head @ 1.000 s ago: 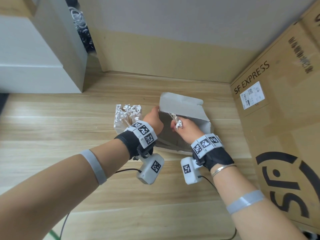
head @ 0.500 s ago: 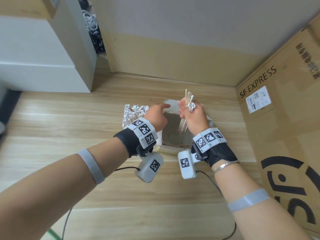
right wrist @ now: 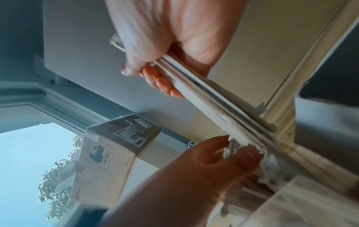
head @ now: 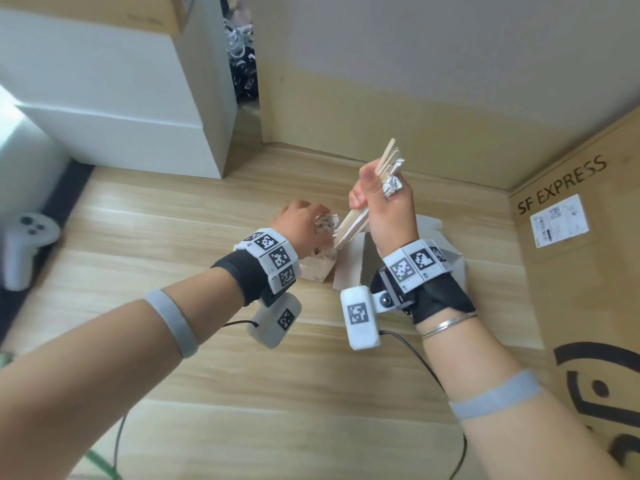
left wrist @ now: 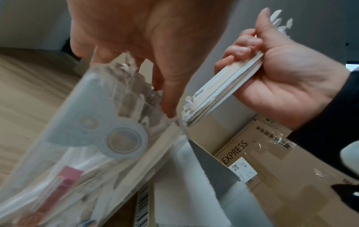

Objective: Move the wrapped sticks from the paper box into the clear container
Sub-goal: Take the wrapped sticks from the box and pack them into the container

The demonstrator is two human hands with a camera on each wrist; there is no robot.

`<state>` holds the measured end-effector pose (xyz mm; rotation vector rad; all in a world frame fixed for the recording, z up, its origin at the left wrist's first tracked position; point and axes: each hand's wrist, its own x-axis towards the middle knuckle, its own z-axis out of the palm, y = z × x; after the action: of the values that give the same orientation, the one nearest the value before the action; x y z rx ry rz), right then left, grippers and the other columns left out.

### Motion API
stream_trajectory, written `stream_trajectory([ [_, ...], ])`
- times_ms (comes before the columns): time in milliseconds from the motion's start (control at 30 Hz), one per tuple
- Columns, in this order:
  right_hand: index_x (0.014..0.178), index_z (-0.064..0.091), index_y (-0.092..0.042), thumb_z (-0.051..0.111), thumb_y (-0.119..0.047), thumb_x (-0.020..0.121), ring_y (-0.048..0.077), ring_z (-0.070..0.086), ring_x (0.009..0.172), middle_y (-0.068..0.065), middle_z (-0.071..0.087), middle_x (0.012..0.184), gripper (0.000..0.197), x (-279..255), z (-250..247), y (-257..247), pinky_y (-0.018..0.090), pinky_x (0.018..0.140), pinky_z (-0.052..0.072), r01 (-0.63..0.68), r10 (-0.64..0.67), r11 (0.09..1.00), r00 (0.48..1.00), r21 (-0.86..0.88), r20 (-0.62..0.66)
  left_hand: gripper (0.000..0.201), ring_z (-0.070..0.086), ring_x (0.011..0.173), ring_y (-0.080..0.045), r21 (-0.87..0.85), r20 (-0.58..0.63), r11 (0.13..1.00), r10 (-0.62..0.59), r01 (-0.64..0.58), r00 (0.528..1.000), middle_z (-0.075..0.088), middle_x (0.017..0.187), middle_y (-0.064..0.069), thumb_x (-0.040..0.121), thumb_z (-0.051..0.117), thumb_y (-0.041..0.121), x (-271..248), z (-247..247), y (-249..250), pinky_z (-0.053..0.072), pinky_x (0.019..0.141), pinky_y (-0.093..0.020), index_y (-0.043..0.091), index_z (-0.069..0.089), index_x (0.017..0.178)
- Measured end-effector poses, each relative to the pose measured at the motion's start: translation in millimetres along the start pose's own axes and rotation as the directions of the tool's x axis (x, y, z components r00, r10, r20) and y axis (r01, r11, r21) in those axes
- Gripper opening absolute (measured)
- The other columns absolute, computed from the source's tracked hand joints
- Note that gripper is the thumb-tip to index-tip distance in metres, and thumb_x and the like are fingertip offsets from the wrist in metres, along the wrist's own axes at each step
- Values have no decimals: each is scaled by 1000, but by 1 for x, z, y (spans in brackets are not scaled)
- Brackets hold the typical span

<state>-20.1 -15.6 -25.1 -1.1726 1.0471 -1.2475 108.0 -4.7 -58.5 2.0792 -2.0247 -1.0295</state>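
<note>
My right hand (head: 372, 197) grips a bundle of several flat wooden sticks (head: 349, 226) with crumpled foil wrapping at some ends. It holds them raised and slanted above the white paper box (head: 448, 268). The bundle's lower end points down-left at the mouth of the clear container (head: 317, 271), which stands left of the box, packed with foil-wrapped sticks. My left hand (head: 300, 223) hovers over the container, its fairly straight fingers (left wrist: 167, 106) touching the foil tops at the rim. In the wrist views the bundle (left wrist: 223, 89) (right wrist: 213, 104) nearly meets the left fingertips (right wrist: 248, 155).
A big SF EXPRESS cardboard carton (head: 571, 271) walls off the right side. A white box (head: 121, 98) stands at the back left, and a white controller (head: 26, 244) lies at the left edge. The wooden tabletop (head: 173, 220) spreads to the front and left. A wall closes the back.
My right hand has lifted the bundle out of the paper box and tilted it toward the clear container. My left hand has moved from the box flap to the container's top.
</note>
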Motion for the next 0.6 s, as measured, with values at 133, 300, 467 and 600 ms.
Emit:
stream_trajectory([
  [133, 72, 46, -18, 63, -54, 65, 6, 40, 44, -13, 43, 43, 41, 1, 12, 0, 21, 52, 40, -6, 3, 993, 1000, 120, 26, 43, 56, 112, -30, -92, -18, 995, 35, -37, 999, 52, 129, -13, 90, 54, 13, 0, -7, -5, 44, 93, -31, 18, 51, 133],
  [300, 72, 47, -20, 63, -58, 66, 6, 43, 45, -11, 46, 44, 41, 1, 21, 12, 23, 55, 41, -12, 8, 997, 999, 82, 48, 41, 57, 114, -29, -68, -21, 996, 54, -55, 998, 58, 128, -11, 92, 49, 9, 3, -12, -7, 44, 92, -33, 18, 53, 131],
  [467, 68, 53, -30, 60, -56, 76, 10, 51, 56, -11, 54, 52, 27, -4, 14, 34, 32, 70, 46, -65, 78, 986, 993, -154, 84, 33, 60, 107, -27, -72, -16, 995, 62, -63, 998, 64, 121, -9, 89, 54, 14, 6, -12, -9, 46, 88, -33, 16, 60, 122],
  [600, 77, 52, -28, 65, -24, 85, 18, 51, 100, -13, 52, 90, 16, -10, 9, 39, 31, 93, 39, -179, 252, 833, 965, -523, 72, 33, 59, 109, -30, -43, 5, 998, 52, -52, 999, 62, 121, -12, 89, 51, 9, 8, -13, -8, 46, 89, -34, 13, 60, 120],
])
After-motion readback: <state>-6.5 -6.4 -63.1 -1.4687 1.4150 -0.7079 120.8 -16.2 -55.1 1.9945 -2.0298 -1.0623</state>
